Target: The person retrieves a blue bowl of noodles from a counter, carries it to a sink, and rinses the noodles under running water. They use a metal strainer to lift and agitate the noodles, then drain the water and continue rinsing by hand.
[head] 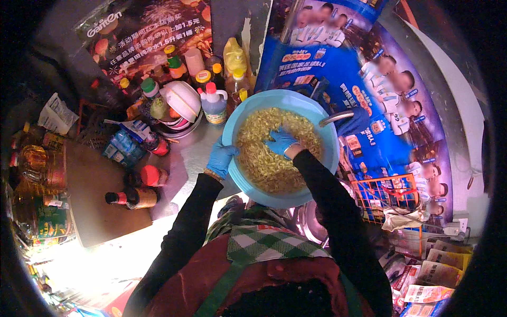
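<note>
A big light-blue plastic basin (329,174) stands before me, filled with water and many pale yellow sprouts (273,166), probably bean sprouts. My left hand (222,157), in a blue glove, grips the basin's left rim with the thumb over the edge. In the middle of the basin, my right hand (282,142), gloved the same way, lies on the sprouts with its fingers spread and the fingertips partly sunk among them. A curved metal faucet (336,118) reaches over the basin's right rim.
Left of the basin, a steel counter (190,158) holds a white-capped jug (214,105) with a red lid, stacked bowls (181,101), a dark sauce bottle (138,198) and a brown board (103,198). Several bottles stand behind. An orange wire basket (384,190) hangs at the right.
</note>
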Motion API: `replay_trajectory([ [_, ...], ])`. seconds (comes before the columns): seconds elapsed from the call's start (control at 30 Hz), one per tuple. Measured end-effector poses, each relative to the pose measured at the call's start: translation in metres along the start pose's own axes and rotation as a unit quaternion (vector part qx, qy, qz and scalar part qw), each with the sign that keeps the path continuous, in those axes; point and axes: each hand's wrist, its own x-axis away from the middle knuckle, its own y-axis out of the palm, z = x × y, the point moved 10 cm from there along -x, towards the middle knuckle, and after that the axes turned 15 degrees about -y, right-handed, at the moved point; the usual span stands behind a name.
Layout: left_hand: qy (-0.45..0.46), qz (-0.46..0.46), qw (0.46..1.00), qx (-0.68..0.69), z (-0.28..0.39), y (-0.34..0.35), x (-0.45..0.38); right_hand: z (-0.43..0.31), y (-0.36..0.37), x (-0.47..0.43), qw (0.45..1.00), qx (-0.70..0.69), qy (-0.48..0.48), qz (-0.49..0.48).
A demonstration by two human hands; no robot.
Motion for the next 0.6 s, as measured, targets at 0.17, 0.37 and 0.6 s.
replay_trajectory([
  [0.17, -0.011, -0.014, 1.0, 0.025, 0.0, 0.006, 0.001, -0.081, -0.007, 0.047, 0.958, 0.164, -0.154, 0.18],
  [0.37, 0.006, -0.019, 1.0, 0.025, 0.005, 0.008, 0.003, -0.059, 0.006, 0.078, 0.975, 0.098, -0.118, 0.162],
  [0.6, -0.009, 0.033, 0.999, -0.031, -0.004, -0.006, -0.005, -0.023, -0.018, 0.119, 0.963, 0.096, -0.086, 0.235],
])
